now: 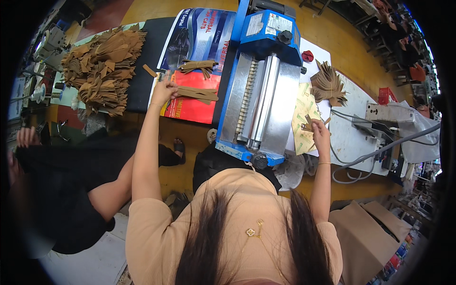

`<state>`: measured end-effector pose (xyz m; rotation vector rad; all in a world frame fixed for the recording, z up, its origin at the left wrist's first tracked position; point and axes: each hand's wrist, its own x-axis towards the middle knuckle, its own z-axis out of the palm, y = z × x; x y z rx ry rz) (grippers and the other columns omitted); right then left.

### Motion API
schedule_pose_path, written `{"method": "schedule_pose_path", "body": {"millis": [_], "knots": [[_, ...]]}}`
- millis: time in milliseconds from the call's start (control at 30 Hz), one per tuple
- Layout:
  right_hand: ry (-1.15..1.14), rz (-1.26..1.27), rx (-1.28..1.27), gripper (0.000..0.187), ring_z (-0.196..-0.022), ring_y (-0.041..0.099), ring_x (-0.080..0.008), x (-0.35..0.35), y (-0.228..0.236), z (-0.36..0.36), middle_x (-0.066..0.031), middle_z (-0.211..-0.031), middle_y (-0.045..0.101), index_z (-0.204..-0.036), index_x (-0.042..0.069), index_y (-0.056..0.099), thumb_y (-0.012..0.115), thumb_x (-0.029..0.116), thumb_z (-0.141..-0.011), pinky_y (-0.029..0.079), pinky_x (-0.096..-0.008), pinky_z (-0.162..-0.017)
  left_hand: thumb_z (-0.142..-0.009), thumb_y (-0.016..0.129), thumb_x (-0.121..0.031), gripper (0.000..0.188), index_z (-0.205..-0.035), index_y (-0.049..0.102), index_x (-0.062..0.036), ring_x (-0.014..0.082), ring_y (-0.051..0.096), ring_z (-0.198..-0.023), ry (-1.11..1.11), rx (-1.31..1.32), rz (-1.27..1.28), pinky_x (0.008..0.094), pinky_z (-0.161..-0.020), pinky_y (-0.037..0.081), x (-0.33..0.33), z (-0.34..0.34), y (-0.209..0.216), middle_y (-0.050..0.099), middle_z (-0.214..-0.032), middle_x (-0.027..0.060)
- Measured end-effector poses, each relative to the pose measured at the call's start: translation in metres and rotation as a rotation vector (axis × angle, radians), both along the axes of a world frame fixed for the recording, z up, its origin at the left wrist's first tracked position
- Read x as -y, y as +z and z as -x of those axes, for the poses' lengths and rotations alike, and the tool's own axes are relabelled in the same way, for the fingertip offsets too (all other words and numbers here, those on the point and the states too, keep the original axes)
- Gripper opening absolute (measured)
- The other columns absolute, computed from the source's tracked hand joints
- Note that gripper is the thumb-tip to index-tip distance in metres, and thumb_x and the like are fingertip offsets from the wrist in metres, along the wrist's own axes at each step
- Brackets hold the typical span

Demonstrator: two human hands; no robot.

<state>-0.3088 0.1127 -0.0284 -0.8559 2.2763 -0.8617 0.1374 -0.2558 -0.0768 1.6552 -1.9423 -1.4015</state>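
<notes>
Left grip point(165, 90), closure unclear, meets strips point(198, 94) at its right; right grip point(319, 131) pinches pieces point(307, 126). Likely light, pliable: hold ends.

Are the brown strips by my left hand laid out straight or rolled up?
Straight: the brown strips lie lengthwise over the red sheet, by the left hand.

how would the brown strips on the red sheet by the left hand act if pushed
The brown strips would probably bend easily, looking thin and narrow. They may shift apart, as they overlap and fan slightly. Rolling seems unlikely: they lie flat on the red sheet.
</notes>
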Motion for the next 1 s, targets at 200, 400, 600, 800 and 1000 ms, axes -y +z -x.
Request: {"method": "schedule_pose_path", "body": {"millis": [200, 400, 600, 800, 1000], "knots": [[0.002, 0.084, 0.096, 0.02, -0.073, 0.059, -0.0101, 0.028, 0.028, -0.023, -0.0062, -0.087, 0.065, -0.107, -0.002, 0.062, 0.054, 0.01, -0.094, 0.048, -0.0247, -0.066, -0.079, 0.062, -0.014, 0.058, -0.134, 0.049, -0.0261, 0.037, 0.053, -0.113, -0.405, 0.684, 0.772, 0.0481, -0.085, 0.049, 0.006, 0.035, -0.04, 0.045, -0.128, 0.0234], [0.073, 0.131, -0.028, 0.02, -0.072, 0.058, -0.0089, 0.044, 0.043, -0.035, -0.0051, -0.088, 0.065, -0.108, -0.001, 0.063, 0.055, 0.008, -0.093, 0.048, -0.0236, -0.062, -0.082, 0.059, -0.017, 0.074, -0.145, 0.027, -0.0385, 0.0374, 0.044, -0.121, -0.409, 0.737, 0.336, 0.05, -0.094, 0.042, -0.006, 0.111, -0.037, 0.035, -0.136, 0.0158], [0.088, 0.119, 0.12, 0.016, -0.067, 0.057, -0.0078, 0.053, 0.054, -0.041, -0.0034, -0.079, 0.065, -0.099, 0.0, 0.067, 0.063, 0.01, -0.087, 0.047, -0.0232, -0.06, -0.075, 0.066, -0.017, 0.074, -0.142, 0.035, -0.0207, 0.0382, 0.049, -0.113, -0.323, 0.587, 0.359, 0.0459, -0.09, 0.046, -0.012, 0.111, -0.031, 0.041, -0.125, 0.0196], [0.275, -0.156, 0.101, 0.02, -0.065, 0.064, -0.0134, 0.091, 0.035, -0.027, -0.0072, -0.072, 0.069, -0.09, 0.0, 0.068, 0.065, 0.018, -0.082, 0.049, -0.0269, -0.062, -0.082, 0.066, -0.021, 0.046, -0.124, 0.055, -0.0065, 0.0263, 0.058, -0.098, -0.344, -0.113, 0.134, 0.0337, -0.079, 0.048, -0.066, 0.126, -0.015, 0.056, -0.096, 0.0158], [0.424, -0.198, 0.119, 0.02, -0.061, 0.063, -0.0133, 0.133, 0.024, -0.04, -0.0066, -0.068, 0.069, -0.087, 0.002, 0.07, 0.064, 0.019, -0.081, 0.049, -0.0269, -0.06, -0.092, 0.057, -0.022, 0.03, -0.113, 0.061, -0.0006, 0.0115, 0.063, -0.073, -0.19, -0.375, -0.38, 0.023, -0.06, 0.048, -0.095, 0.137, 0.012, 0.065, -0.089, 0.007]]}}
